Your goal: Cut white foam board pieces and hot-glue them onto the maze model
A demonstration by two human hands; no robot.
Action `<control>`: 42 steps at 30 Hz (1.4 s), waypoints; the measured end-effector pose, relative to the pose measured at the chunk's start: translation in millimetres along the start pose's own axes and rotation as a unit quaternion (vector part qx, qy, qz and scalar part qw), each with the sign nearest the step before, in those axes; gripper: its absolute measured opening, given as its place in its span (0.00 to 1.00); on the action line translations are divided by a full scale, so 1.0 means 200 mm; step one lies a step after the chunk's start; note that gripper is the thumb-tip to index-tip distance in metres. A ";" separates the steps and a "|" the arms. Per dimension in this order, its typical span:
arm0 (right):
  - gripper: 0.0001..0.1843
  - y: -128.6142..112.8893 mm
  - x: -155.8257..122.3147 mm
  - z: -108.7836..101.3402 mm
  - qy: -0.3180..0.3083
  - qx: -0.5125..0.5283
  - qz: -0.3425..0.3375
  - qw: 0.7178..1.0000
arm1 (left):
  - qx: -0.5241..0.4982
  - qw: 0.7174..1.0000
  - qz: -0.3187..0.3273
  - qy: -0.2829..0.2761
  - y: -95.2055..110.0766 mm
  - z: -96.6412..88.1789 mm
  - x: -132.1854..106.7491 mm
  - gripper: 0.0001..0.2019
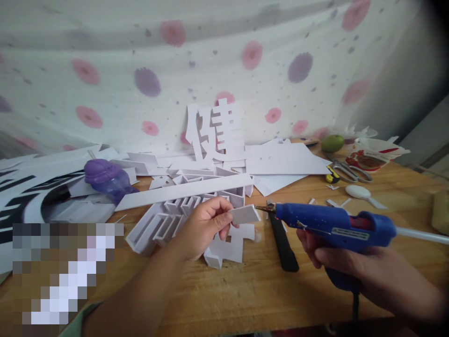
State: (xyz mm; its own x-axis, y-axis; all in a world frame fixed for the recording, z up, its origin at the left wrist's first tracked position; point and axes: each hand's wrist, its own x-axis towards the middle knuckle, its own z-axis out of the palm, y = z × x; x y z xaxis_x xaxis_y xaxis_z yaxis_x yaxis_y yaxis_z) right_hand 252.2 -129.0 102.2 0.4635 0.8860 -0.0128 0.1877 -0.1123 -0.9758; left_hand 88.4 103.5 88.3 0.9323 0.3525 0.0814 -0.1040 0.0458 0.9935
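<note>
Between the thumb and fingers of my left hand (pixel 208 224) is a small white foam board strip (pixel 245 214), its free end pointing right. My right hand (pixel 372 271) wraps round the grip of a blue hot glue gun (pixel 315 217). The gun's nozzle is at the strip's free edge, and a pale glue stick (pixel 421 234) sticks out of its back. Behind my left hand lies a white built-up letter structure (pixel 154 227) with thin upright walls. A long white strip (pixel 185 189) rests across it. Under the hand is another white cut piece (pixel 233 245).
A black-handled tool (pixel 283 243) lies below the nozzle. Farther back are a standing white character cutout (pixel 210 131), white sheets (pixel 284 159), a purple bottle (pixel 108 178), scissors (pixel 351 171), a white spoon (pixel 363 193), a green fruit (pixel 332 143) and a food tub (pixel 373 157).
</note>
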 end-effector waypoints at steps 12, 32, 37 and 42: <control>0.15 0.00 0.00 0.02 0.009 -0.007 -0.008 1.000 | 0.010 1.000 0.008 0.002 0.01 -0.01 0.00 0.12; 0.18 0.03 -0.01 -0.01 0.002 -0.039 0.018 0.999 | 0.036 0.999 0.008 0.020 0.00 -0.04 0.00 0.13; 0.16 0.05 -0.02 -0.03 -0.019 -0.039 0.028 0.999 | 0.027 0.999 0.008 0.022 0.00 -0.04 0.01 0.12; 0.16 0.07 -0.03 -0.04 -0.018 -0.034 0.031 0.999 | 0.018 0.999 0.019 0.022 0.00 -0.04 0.01 0.13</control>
State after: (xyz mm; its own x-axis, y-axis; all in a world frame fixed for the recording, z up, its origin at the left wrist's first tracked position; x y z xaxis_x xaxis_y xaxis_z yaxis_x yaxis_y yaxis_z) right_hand 259.7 -139.4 90.7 0.4453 0.8917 -0.0810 0.2184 -0.1960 -0.9560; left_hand 88.1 111.0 88.6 0.9114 0.3950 0.1159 -0.1251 -0.0024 0.9921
